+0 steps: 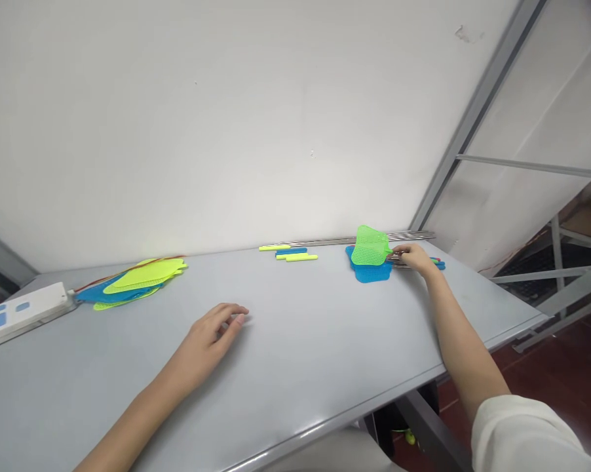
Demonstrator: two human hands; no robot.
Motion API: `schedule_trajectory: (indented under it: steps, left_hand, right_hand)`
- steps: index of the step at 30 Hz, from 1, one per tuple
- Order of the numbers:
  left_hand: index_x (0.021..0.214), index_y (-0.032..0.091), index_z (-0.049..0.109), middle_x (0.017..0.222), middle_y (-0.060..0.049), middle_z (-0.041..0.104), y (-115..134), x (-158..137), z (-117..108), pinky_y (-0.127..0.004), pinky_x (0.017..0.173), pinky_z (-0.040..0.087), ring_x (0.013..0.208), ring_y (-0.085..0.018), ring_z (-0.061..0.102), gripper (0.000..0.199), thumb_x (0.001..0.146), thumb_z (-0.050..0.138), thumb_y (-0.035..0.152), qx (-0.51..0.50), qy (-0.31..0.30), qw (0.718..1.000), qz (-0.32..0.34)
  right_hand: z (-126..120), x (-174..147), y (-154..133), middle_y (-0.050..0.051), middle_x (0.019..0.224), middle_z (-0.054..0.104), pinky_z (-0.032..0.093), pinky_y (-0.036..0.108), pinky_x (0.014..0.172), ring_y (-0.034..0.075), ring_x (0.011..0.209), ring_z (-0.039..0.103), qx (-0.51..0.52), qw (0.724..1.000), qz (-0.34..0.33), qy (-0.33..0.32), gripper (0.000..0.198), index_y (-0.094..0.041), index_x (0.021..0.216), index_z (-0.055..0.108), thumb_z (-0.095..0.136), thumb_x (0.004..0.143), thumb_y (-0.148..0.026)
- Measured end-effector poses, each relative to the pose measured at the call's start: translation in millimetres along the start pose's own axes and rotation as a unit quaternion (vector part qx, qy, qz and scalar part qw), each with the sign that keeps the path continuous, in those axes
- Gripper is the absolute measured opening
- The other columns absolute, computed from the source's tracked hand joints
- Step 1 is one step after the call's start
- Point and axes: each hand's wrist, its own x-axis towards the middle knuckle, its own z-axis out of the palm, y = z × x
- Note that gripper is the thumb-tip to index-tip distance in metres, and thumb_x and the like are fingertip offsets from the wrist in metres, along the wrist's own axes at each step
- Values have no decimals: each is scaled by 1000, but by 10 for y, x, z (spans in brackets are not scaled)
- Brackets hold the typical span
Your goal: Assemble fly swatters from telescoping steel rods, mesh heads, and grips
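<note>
At the right end of the table, my right hand (411,255) is closed round the thin metal rod of a green fly swatter (371,246), just behind its perforated head. Under that head lie blue swatter heads (373,273), with metal rods and coloured handle ends (439,263) showing past my hand. My left hand (220,328) rests over the middle of the table, fingers loosely curved and thumb apart, with nothing in it. Loose yellow and blue handle tubes (302,258) lie near the wall, between my hands.
Long metal rods (329,242) lie along the wall. On the left, yellow and blue swatter heads (143,276) are piled beside a white power strip (30,313) with a red cord. The grey table (295,367) ends at a front edge, with a metal frame (465,134) on the right.
</note>
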Motion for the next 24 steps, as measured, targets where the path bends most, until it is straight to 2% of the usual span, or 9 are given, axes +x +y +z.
schedule_trajectory:
  steps: [4,11,18,24]
  left_hand:
    - [91,24,53,97,-1,54,17,-11,38,-23,68,41,82,-15,51,29,80,31,39,2,-12,1000,20]
    - [92,24,52,97,-1,53,-2,-18,30,-23,68,41,82,-15,50,28,80,31,38,3,-18,1000,14]
    - [90,23,54,97,-2,54,9,-20,35,-24,69,41,83,-16,50,29,80,31,38,-12,-25,1000,13]
    - [90,22,54,94,-3,54,32,-29,42,-26,70,40,83,-16,50,32,80,28,38,-18,-19,1000,17]
  right_hand:
    - [6,2,49,5,71,64,39,23,64,17,70,55,-22,999,33,8,36,-14,71,67,38,52,-5]
    - [19,-3,50,5,72,64,36,32,75,21,77,54,-42,996,75,26,35,-18,69,67,41,49,-6]
    - [19,21,138,2,61,63,40,25,66,16,66,55,17,998,66,-1,30,-17,62,67,42,49,-7]
    - [25,25,126,5,60,61,40,31,64,19,64,56,81,995,58,33,33,-15,65,66,39,49,-7]
